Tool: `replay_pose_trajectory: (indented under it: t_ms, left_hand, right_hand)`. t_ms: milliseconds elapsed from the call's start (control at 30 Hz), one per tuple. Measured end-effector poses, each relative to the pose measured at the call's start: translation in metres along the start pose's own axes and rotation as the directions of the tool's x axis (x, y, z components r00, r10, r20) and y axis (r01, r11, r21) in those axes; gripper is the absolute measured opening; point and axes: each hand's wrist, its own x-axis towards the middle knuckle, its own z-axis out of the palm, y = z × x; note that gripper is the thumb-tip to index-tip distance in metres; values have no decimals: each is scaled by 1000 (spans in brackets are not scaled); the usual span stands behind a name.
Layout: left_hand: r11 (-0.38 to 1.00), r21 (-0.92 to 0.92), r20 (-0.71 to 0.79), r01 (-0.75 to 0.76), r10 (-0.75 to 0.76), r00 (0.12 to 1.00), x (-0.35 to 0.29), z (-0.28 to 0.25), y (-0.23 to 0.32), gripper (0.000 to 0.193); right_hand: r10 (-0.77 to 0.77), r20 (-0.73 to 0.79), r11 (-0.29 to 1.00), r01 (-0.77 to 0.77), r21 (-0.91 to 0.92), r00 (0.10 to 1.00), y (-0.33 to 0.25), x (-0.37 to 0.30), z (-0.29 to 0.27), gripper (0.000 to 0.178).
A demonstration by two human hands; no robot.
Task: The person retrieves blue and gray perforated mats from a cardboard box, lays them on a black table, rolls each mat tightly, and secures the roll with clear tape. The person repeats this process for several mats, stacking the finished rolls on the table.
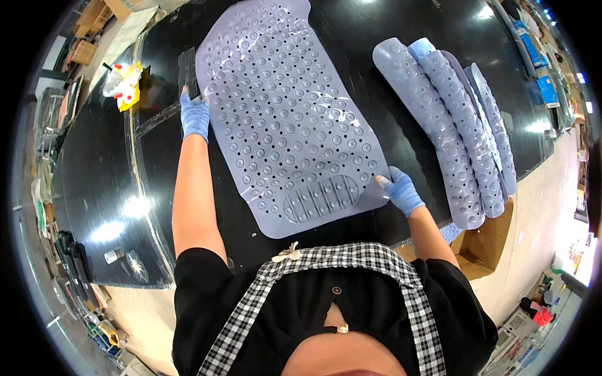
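Note:
A grey-blue bath mat (285, 128) with suction cups and small holes lies spread out before me on the black table. Its far end bends up unevenly. My left hand (195, 119), in a blue glove with bare fingertips, is at the mat's left edge; thumb and forefinger are apart, and the thumb touches the edge. At the near right corner my right hand (403, 191), gloved the same way, pinches the mat's edge with the thumb on top. Its other fingers are partly hidden.
Several rolled or folded mats (448, 125) lie in a stack on the right. Beyond the table's near right edge is an open cardboard box (480, 247). A yellow and red plastic packet (130, 86) sits at the far left. Tape strips (158, 119) mark the black table (94, 169).

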Motion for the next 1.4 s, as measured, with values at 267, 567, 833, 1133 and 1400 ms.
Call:
replay_pose_trajectory:
  t_ms: [267,567,833,1133,1400]
  left_hand:
    - [728,129,649,-674,452,612,-290,-15,56,67]
    - [708,269,486,-652,485,727,-373,-15,36,21]
    - [611,449,480,-652,450,753,-398,-20,42,14]
    - [698,410,419,-587,428,801,-374,-10,36,15]
    - [456,501,487,-735,554,675,-411,-12,55,29]
  right_hand:
    - [-89,-164,913,14,-408,982,-8,-30,18,42]
    - [115,94,981,-128,145,989,-22,-38,4,35]
    - [-764,-67,485,503,-715,641,-3,-110,72,66]
    - [-699,322,205,611,-765,638,-24,-61,115,27]
    - [-525,380,286,579,-764,761,-46,-59,111,30]
